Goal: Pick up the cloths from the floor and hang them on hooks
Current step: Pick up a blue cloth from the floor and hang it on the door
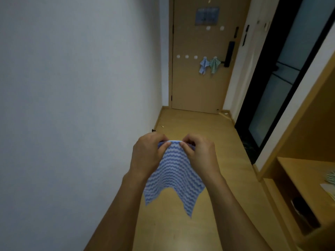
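While both hands pinch blue striped cloth, corners hang.

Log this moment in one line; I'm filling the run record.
left hand, right hand: pinch blue cloth top edge | door: two cloths hung | three hooks free

No text, number or brand can be read anywhere. The one thing that looks like a sign is a bluish notice sheet high on the wooden door, above the row of white hooks, and its print is too blurred to make out. The dark lock plate at the door's right edge shows no legible marking, and neither do the small fittings on the wall right of the door.
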Motion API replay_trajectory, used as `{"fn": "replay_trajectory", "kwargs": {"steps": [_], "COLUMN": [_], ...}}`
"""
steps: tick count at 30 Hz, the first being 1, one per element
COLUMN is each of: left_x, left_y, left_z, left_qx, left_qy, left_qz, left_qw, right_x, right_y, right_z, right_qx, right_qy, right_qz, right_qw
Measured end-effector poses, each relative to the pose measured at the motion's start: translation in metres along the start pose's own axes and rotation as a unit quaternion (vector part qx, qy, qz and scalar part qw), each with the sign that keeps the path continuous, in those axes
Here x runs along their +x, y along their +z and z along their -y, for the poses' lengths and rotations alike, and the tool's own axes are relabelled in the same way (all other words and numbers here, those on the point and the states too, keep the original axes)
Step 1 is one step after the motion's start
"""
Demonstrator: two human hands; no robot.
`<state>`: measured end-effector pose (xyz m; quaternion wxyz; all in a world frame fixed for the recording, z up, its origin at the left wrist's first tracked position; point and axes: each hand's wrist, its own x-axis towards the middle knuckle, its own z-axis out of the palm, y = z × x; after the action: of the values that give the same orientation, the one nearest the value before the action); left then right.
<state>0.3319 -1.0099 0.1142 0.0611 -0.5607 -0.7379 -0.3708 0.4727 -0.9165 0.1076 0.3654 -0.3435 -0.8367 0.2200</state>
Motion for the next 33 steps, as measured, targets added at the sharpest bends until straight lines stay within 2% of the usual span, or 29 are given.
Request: {"fn": "replay_trajectory", "kwargs": {"steps": [14, 23, 33], "left_x": [0.222, 0.359, 0.529], "left_y": [0.135, 0.204, 0.240], "left_z": [0.019, 0.093, 0.177], "left_qx": [-0.067, -0.089, -0.097], "left_qy": [-0.020, 0.011, 0.074], "left_qz": [-0.019, -0.002, 0.051], "left_qw": [0.997, 0.996, 0.991], "right_x": [0.214, 0.346, 0.495], "right_y": [0.001, 0.065, 0.124], "right_z": [-0.139, -0.201, -0.225], "right_qx": [0.033, 0.001, -0.032], "right_qy": [0.016, 0.042, 0.113], "right_qz": [-0.018, -0.048, -0.081], "right_qw": [0.999, 0.998, 0.990]}}
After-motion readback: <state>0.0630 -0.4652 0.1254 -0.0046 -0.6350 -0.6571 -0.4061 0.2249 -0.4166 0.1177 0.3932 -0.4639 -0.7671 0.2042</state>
